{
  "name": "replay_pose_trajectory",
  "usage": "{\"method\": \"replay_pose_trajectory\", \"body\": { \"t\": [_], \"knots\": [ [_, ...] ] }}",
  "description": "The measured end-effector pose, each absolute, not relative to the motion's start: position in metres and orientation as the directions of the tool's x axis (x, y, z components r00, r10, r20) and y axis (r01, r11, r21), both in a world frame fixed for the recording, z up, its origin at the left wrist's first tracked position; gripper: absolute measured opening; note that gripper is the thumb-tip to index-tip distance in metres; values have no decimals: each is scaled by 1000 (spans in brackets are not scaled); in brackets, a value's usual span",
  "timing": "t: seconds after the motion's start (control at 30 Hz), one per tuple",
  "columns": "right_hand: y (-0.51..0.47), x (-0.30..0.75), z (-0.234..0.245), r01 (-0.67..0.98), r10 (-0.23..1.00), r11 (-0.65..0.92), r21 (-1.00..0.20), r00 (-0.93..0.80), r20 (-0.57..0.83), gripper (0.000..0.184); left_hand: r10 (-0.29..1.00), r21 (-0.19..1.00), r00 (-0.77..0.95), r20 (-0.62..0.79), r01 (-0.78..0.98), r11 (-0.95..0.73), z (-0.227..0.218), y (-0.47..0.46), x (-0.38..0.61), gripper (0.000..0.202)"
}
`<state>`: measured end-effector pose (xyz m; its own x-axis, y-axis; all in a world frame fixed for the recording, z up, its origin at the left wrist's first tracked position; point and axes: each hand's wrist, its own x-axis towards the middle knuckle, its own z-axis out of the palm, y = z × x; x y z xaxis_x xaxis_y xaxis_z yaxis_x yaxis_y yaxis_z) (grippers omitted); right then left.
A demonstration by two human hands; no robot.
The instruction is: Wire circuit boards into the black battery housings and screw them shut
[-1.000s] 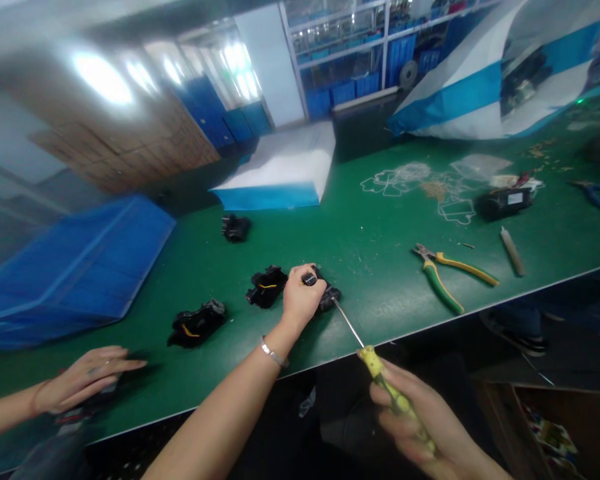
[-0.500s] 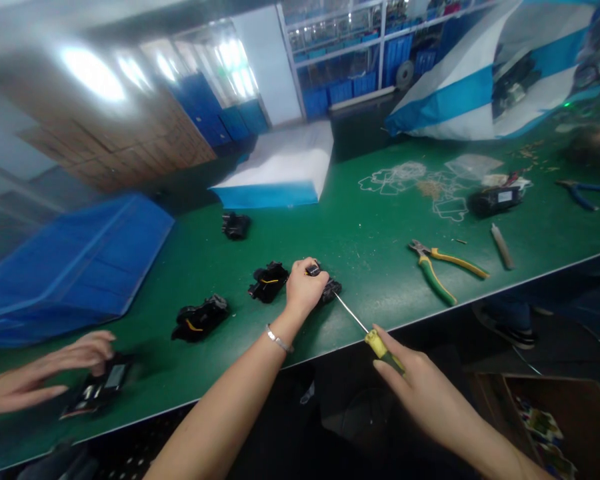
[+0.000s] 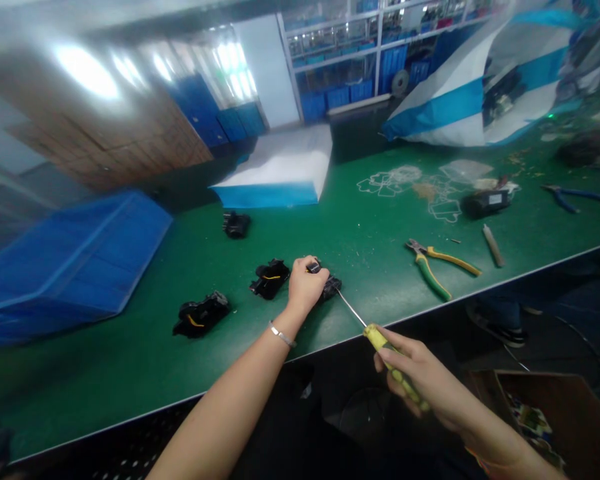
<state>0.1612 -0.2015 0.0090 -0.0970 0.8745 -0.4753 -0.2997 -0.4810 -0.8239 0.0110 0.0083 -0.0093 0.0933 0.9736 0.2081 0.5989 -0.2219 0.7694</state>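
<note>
My left hand (image 3: pixel 306 285) is closed over a small black plastic assembly (image 3: pixel 332 288) near the table's front edge, with the hand covering much of it. A screwdriver (image 3: pixel 379 338) with a yellow and green handle is gripped in my right hand (image 3: pixel 414 367). Its metal shaft slants up to the left, and the tip meets the right side of the black assembly. To the left of my left hand lie two similar black assemblies, a nearer one (image 3: pixel 270 277) and a farther one (image 3: pixel 203 315), each with a yellow wire. Another black part (image 3: pixel 236 225) sits farther back.
Green-and-yellow pliers (image 3: pixel 437 267) and a pale stick-like tool (image 3: pixel 493 245) lie to the right. Farther right are a black device (image 3: pixel 485 202) and blue-handled pliers (image 3: pixel 570 195). A blue bin (image 3: pixel 75 260) stands at left, a white-and-blue box (image 3: pixel 275 170) behind. An open carton (image 3: pixel 555 413) is below the table edge.
At far left, another person's hand and the black device under it are gone from view. My right hand's fingers have shifted on the screwdriver handle; its tip stays at the assembly.
</note>
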Motion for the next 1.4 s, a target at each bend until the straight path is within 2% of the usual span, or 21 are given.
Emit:
{"method": "replay_pose_trajectory", "body": {
  "t": [0.07,0.17,0.3,0.57,0.7,0.9,1.03,1.1,1.17,1.27,1.33,1.4],
  "knots": [
    [-201,165,10,-407,871,-482,-776,-124,-476,50,974,769,93,205,600,-219,-9,8,11,5],
    [-200,167,6,-588,846,-494,-641,-156,-509,48,978,772,87,192,601,-205,-8,7,10,4],
    [-200,160,0,-695,816,-517,-500,-224,-533,57,979,768,79,188,610,-196,-8,6,10,5],
    [-192,159,-2,-623,833,-526,-579,-239,-499,61,979,743,80,188,640,-195,-9,8,10,4],
    [-190,159,-8,-537,857,-500,-680,-196,-476,65,979,740,78,191,643,-195,-10,8,9,4],
    [-191,157,-15,-264,903,-428,-864,-101,-417,65,976,731,98,195,649,-211,-11,8,7,4],
    [-192,158,-18,-39,924,-382,-923,-36,-381,61,978,726,101,185,657,-205,-10,8,7,3],
    [-192,160,-17,105,951,-307,-946,-3,-309,57,978,725,101,183,658,-204,-9,8,7,3],
    [-191,161,-15,292,986,-165,-942,15,-168,52,978,721,101,181,662,-202,-8,8,7,3],
    [-191,165,-13,624,1000,-15,-781,-4,-23,53,980,717,102,170,670,-194,-7,9,7,3],
    [-191,169,-12,812,1000,9,-584,-21,-14,57,981,708,105,162,680,-190,-6,9,7,3],
    [-190,173,-9,919,999,36,-392,-40,-1,63,982,692,106,158,698,-186,-6,9,7,3]
  ]
}}
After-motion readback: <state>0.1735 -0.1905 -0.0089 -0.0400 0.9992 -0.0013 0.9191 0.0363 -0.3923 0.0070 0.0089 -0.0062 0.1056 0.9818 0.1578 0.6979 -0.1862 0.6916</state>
